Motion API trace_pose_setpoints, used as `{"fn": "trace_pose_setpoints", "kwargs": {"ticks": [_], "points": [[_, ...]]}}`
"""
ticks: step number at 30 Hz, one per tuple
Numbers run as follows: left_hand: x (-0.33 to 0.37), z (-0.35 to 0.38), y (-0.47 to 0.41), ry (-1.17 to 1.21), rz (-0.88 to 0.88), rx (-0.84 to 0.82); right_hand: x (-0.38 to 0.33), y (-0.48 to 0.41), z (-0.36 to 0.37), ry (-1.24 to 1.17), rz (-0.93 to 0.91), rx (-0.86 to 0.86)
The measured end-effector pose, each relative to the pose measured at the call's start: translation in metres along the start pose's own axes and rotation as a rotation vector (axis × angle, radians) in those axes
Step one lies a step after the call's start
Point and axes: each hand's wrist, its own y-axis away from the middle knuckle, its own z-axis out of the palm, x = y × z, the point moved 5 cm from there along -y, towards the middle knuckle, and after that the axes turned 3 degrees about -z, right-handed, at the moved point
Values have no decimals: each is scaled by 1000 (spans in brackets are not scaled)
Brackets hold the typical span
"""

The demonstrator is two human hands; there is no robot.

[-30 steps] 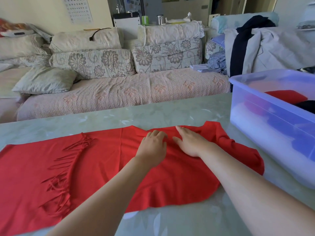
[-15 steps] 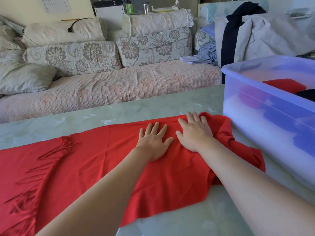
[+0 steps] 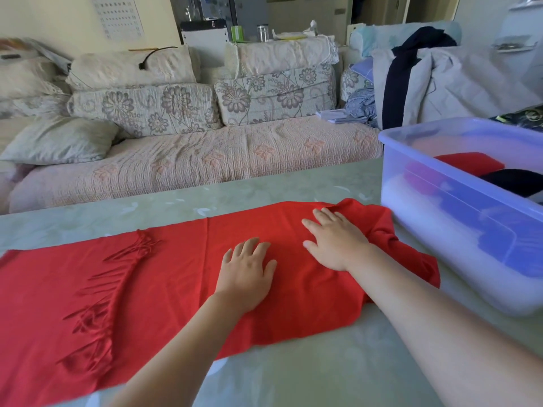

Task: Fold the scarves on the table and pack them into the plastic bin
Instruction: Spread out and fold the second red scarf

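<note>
Red, the scarf point(image 3: 164, 277) lies spread on the table point(image 3: 323, 377) at centre frame. Both hands press flat on it, fingers straight; the left hand point(image 3: 246, 271) has slid back from the right hand point(image 3: 335, 239), now apart. At right, the plastic bin point(image 3: 440, 230) holds a folded red cloth point(image 3: 470, 164) and a dark cloth point(image 3: 517, 180).

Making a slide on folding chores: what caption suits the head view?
Left hand and right hand press flat on a red scarf beside the plastic bin.

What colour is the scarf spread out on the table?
Plain red, fringed scarf; the head view shows it.
</note>
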Motion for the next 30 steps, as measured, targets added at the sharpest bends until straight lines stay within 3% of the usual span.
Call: {"fn": "trace_pose_setpoints", "kwargs": {"ticks": [4, 6, 10, 17, 23, 30], "points": [[0, -8, 37, -56, 35, 60, -45, 37, 3, -173, -75, 10], [1, -3, 52, -69, 36, -5, -58, 59, 12, -221, -85, -8], [1, 6, 72, -51, 16, -200, -47, 93, 32, -150, -45, -125], [0, 0, 87, -71, 56, -266, -46, 103, 16, -58, -2, -181], [-39, -44, 91, 76, 17, -18, -114, 78, -18, -173, -100, -83], [-180, -100, 125, 132, -234, 87, -248, 41, -31, -350, -297, -51]]}}
